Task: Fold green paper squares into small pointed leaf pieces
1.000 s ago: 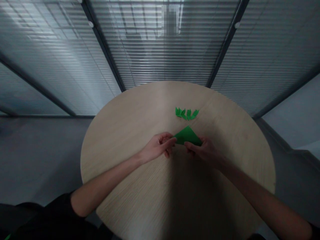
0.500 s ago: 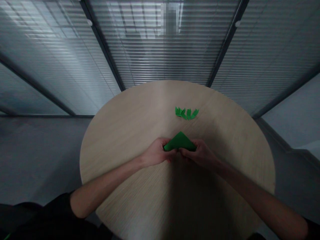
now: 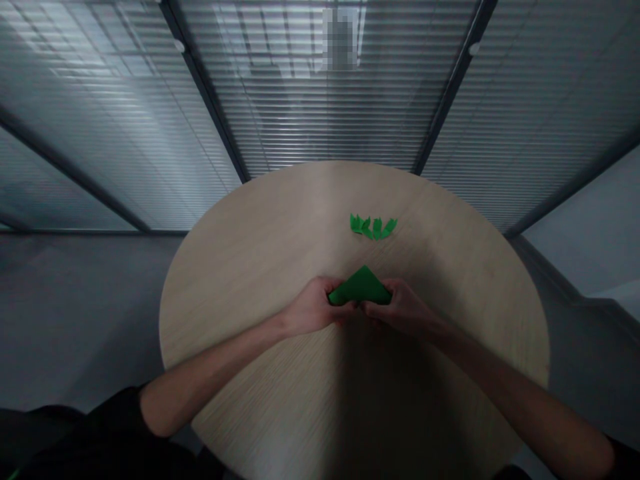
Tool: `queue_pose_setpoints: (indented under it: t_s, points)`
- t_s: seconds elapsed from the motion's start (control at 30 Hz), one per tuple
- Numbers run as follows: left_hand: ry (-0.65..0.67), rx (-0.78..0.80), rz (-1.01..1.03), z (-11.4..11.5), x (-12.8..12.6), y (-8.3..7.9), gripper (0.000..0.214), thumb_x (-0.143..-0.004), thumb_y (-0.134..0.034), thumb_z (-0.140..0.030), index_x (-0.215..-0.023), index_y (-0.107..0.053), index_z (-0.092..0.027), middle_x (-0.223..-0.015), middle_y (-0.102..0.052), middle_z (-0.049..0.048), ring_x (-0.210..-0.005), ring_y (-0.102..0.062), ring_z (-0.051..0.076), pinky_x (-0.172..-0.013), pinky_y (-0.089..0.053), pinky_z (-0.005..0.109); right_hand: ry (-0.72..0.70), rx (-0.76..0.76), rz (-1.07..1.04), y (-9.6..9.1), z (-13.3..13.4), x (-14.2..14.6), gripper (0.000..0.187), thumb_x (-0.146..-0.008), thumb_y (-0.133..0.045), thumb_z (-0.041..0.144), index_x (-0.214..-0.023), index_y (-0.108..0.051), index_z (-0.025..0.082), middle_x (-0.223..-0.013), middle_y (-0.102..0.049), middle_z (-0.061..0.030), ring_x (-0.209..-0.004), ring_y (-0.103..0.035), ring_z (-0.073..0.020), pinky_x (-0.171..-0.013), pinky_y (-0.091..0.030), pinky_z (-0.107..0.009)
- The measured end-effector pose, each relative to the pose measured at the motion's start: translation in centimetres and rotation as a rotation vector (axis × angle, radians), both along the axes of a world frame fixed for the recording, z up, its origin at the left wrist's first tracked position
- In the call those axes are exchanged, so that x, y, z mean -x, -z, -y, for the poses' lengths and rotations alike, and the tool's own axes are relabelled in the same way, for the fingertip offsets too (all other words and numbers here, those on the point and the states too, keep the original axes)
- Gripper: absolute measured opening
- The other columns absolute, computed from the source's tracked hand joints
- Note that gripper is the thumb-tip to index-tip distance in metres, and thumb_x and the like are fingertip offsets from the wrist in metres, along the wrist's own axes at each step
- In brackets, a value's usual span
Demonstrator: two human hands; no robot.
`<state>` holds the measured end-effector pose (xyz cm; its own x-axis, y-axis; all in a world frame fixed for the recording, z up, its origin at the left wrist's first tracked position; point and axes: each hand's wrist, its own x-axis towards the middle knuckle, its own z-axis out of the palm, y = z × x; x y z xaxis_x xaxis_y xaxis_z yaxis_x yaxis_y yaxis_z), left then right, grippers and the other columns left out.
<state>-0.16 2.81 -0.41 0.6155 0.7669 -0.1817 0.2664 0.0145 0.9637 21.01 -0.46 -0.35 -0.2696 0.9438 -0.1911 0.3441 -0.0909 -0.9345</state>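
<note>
A green paper triangle [image 3: 361, 287] is held just above the round wooden table [image 3: 260, 267], its tip pointing away from me. My left hand [image 3: 313, 311] pinches its left corner with curled fingers. My right hand [image 3: 404, 309] pinches its right corner in the same way. The two hands nearly touch under the paper's near edge, which they hide.
Several small folded green paper pieces [image 3: 373, 227] lie in a row on the table beyond the hands. Behind the table stands a glass wall with closed blinds [image 3: 320, 100] and dark frames. Grey floor surrounds the table.
Both hands drew together and slightly left and toward me with the green paper; the left hand went from touching its corner to pinching it. Little moved in the last half second.
</note>
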Motion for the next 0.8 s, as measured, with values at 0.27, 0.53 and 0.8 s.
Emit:
queue_pose_setpoints:
  t_s: [0.27,0.53,0.8]
  points:
    - [-0.009,-0.013,-0.009,-0.3,0.1,-0.4,0.015,-0.078,-0.067,-0.029,-0.080,-0.064,-0.014,-0.061,-0.060,-0.0028,-0.053,-0.055,0.010,-0.050,-0.040,0.020,-0.025,0.038,0.023,0.0,-0.5,-0.9,0.018,-0.071,-0.066,0.033,-0.075,-0.069,0.016,-0.061,-0.062,0.0007,-0.050,-0.054,-0.0103,-0.046,-0.039,-0.021]
    - [-0.037,-0.020,0.016,-1.3,1.1,-0.2,0.016,-0.083,-0.067,-0.027,-0.074,-0.061,-0.015,-0.060,-0.065,-0.0013,-0.052,-0.060,0.010,-0.052,-0.044,0.019,0.051,0.091,-0.035,0.1,-1.4,-2.4,0.016,-0.066,-0.067,0.033,-0.074,-0.067,0.019,-0.062,-0.063,0.0009,-0.050,-0.056,-0.0113,-0.048,-0.044,-0.023]
    - [-0.079,-0.008,-0.017,-1.6,1.3,-0.3,0.017,-0.084,-0.066,-0.026,-0.072,-0.061,-0.015,-0.057,-0.066,-0.0008,-0.050,-0.061,0.010,-0.052,-0.045,0.019,0.062,0.147,0.014,0.4,-2.6,-5.2,0.016,-0.066,-0.074,0.034,-0.072,-0.066,0.021,-0.060,-0.064,0.0008,-0.050,-0.057,-0.0127,-0.047,-0.045,-0.025]
